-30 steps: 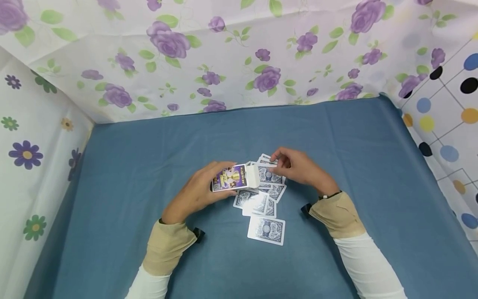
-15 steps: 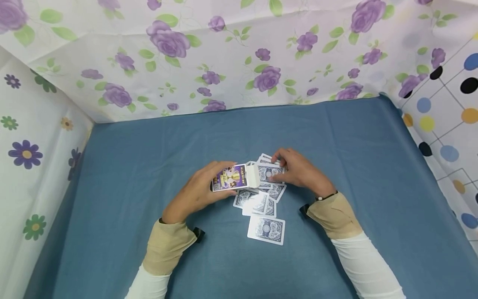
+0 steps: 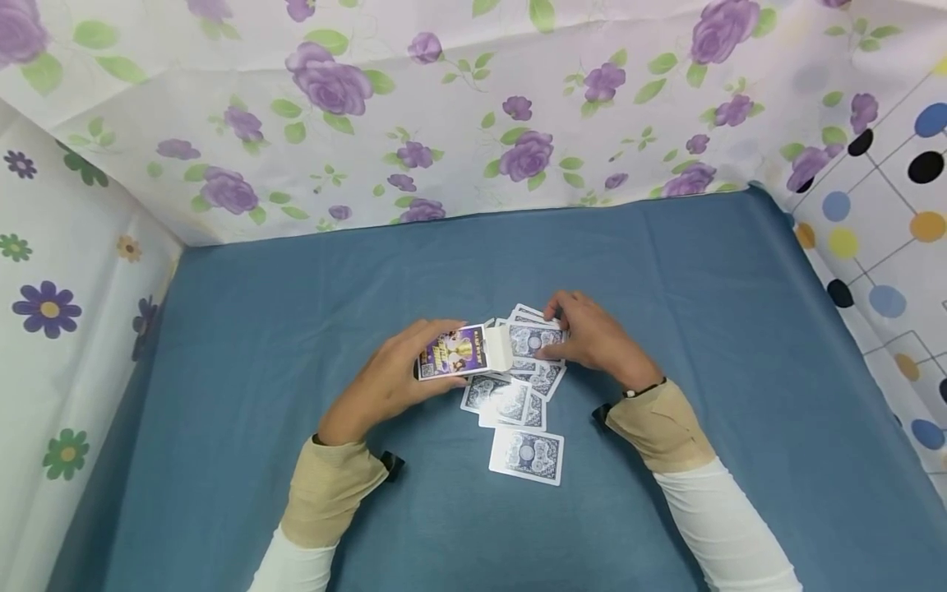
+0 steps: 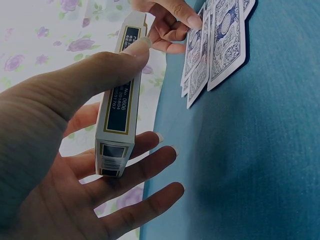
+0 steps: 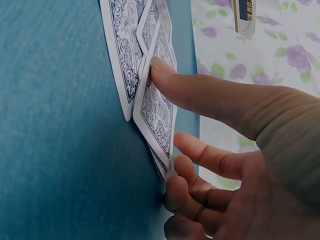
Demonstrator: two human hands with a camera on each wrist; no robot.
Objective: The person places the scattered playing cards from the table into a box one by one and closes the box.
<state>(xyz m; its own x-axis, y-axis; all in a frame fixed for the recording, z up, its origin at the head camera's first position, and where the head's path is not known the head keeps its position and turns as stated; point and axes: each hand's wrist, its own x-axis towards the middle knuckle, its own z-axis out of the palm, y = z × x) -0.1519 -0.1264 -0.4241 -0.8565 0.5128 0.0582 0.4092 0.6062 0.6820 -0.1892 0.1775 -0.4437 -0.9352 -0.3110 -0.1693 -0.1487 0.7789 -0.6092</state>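
My left hand holds a small purple-and-white playing-card box with its white flap out to the right. In the left wrist view the thumb lies along the narrow side of the box, and the fingers support it from the other side. My right hand is at the upper right of the spread cards. Its thumb presses on the back of a blue-patterned playing card, and its curled fingers meet the edge of that card, as the right wrist view shows. Other cards lie partly beneath it.
Several more face-down cards overlap in a loose spread below the box. One separate card lies nearest the person. A blue cloth covers the table, with flowered sheeting behind and patterned sheeting at both sides.
My right thumb has slid a little down the top card while the fingers have shifted slightly right along its far edge. The left hand and the box stay where they were.
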